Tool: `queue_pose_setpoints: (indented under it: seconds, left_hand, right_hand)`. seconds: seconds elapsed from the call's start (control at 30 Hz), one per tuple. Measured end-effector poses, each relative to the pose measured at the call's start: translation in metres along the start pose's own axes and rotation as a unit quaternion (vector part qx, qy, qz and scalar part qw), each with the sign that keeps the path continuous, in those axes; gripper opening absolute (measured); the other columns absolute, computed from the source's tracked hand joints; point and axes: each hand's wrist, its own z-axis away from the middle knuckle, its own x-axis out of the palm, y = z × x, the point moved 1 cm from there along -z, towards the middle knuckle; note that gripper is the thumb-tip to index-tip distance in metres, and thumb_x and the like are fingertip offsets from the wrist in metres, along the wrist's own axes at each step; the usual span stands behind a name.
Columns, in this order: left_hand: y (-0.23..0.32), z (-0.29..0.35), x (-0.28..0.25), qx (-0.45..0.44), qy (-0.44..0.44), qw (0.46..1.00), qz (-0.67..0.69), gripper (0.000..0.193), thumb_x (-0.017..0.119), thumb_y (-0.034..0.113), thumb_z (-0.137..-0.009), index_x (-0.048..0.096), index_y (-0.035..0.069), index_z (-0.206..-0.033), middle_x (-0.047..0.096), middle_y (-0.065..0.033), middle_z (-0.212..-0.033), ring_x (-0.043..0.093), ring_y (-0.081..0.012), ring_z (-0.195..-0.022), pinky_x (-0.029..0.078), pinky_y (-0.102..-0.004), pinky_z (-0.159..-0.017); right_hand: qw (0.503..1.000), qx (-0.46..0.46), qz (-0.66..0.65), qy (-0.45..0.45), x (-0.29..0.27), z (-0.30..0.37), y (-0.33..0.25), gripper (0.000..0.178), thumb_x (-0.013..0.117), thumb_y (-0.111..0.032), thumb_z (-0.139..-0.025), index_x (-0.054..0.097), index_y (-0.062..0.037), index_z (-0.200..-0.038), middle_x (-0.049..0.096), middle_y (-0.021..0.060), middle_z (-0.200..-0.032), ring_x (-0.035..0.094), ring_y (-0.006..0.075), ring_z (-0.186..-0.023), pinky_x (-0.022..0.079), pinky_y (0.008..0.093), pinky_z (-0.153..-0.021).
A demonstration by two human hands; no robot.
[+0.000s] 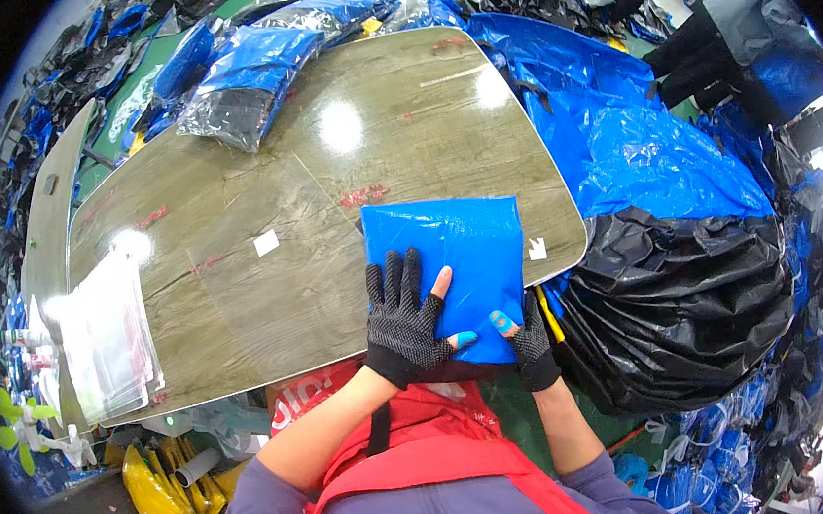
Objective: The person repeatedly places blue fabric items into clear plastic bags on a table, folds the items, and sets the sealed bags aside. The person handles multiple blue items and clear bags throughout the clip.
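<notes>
A folded blue plastic sheet [455, 243] lies flat near the front edge of the wood-patterned table [395, 90], its near end jutting over the edge. My left hand [404, 319], in a black dotted glove with bare fingertips and a blue wrap on the thumb, rests on the sheet's near left part, fingers spread flat. At the near right corner, my right hand [533, 346] grips the sheet, its blue-wrapped thumb on top; its other fingers are mostly hidden at the side and below. A flat clear plastic bag [246, 288] with a small white label [266, 242] lies to the left.
A stack of clear bags [113, 345] sits at the table's left end. Packed blue-and-black bundles [251, 79] lie along the far edge. Big blue [659, 149] and black sheeting [683, 300] bulges against the right side. Another person [737, 37] stands at the far right.
</notes>
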Motion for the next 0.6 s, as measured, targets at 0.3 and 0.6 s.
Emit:
queue_pose_setpoints:
  seconds: [0.3,0.6]
  left_hand:
    - [-0.082,-0.005,-0.051,-0.151,-0.153,0.94,0.265,0.06,0.056,0.044,-0.087,0.046,0.014,-0.138,0.041,-0.0194,-0.144,0.037,-0.0384,-0.133,0.023,-0.0502,-0.112]
    - [-0.2,0.02,-0.054,-0.066,-0.064,0.985,-0.147,0.061,0.051,0.045,-0.09,0.039,0.016,-0.142,0.034,-0.0199,-0.148,0.028,-0.0399,-0.138,0.015,-0.0522,-0.114]
  right_hand:
    - [0.99,0.126,-0.057,-0.003,-0.02,0.0,-0.02,0.063,0.073,-0.02,-0.082,0.044,-0.0024,-0.135,0.057,0.0148,-0.123,0.06,0.0252,-0.104,0.053,0.0379,-0.087]
    - [0.99,0.111,0.052,-0.068,-0.065,0.03,-0.001,0.071,0.073,-0.022,-0.081,0.039,0.0001,-0.14,0.053,0.0158,-0.131,0.058,0.0263,-0.111,0.05,0.0402,-0.093]
